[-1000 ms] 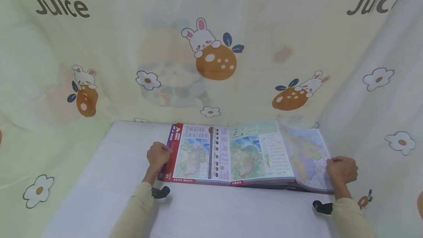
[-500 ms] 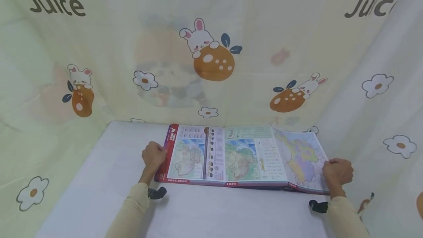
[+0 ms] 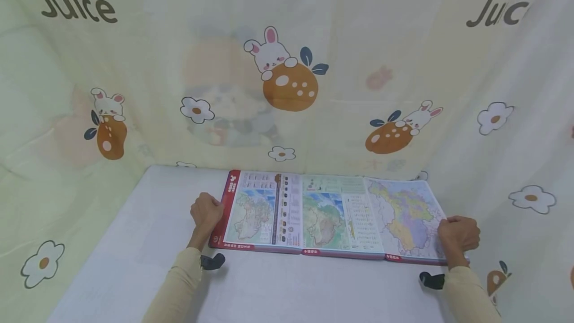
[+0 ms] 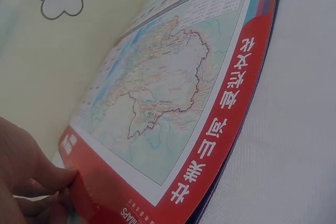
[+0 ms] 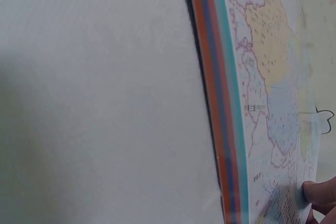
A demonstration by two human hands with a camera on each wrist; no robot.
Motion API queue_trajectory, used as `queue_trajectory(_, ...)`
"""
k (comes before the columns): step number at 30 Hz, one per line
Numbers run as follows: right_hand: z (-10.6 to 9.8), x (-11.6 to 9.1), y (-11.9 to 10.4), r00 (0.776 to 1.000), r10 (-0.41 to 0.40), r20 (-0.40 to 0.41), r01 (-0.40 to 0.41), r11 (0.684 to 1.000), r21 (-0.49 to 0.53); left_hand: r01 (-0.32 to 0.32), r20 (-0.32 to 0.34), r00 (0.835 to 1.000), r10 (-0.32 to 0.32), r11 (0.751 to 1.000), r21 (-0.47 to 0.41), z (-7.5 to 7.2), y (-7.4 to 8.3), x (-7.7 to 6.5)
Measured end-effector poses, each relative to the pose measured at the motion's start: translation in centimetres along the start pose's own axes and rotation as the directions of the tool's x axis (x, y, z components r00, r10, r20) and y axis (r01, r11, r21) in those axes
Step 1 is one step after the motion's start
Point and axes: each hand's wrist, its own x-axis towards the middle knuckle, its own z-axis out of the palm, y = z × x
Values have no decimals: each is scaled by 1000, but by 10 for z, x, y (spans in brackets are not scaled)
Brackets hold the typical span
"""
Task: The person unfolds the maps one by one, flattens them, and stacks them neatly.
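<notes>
A folded paper map [image 3: 323,223] lies spread along the back of the table, three panels wide. Its left edge bears a red strip [image 4: 231,103] with white lettering. In the head view my left hand [image 3: 207,213] is at that edge, and the left wrist view shows its thumb [image 4: 58,177] and fingers pinching the red corner. My right hand [image 3: 459,236] pinches the opposite edge, thumb [image 5: 317,192] on top. The right panel [image 3: 405,218] carries a pastel-coloured map. Striped coloured edges [image 5: 220,87] suggest several stacked layers beneath.
The map rests on a white-covered table [image 3: 314,288], its far side close to a pale curtain [image 3: 179,54] printed with rabbits, fruit and flowers. More curtain hangs to the left and right. Black wrist devices [image 3: 213,261] sit below both hands.
The raised middle and right panels have come down and now lie nearly flat, side by side. Both hands keep their hold on the map's edges, slightly further left in the view.
</notes>
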Motion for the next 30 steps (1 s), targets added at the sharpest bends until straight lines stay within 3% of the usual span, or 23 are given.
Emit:
queue_trajectory(15,1,-1,9,1000,-22,-8,22,1000,8,13,-32,999,-13,1000,-3,10,-6,0)
queue_trajectory(25,6,-1,17,998,-56,-25,56,998,-5,-17,-81,997,17,1000,9,14,-10,-7)
queue_trajectory(30,4,-8,8,993,-108,-41,109,994,21,-37,-80,996,36,999,-3,13,-8,-9)
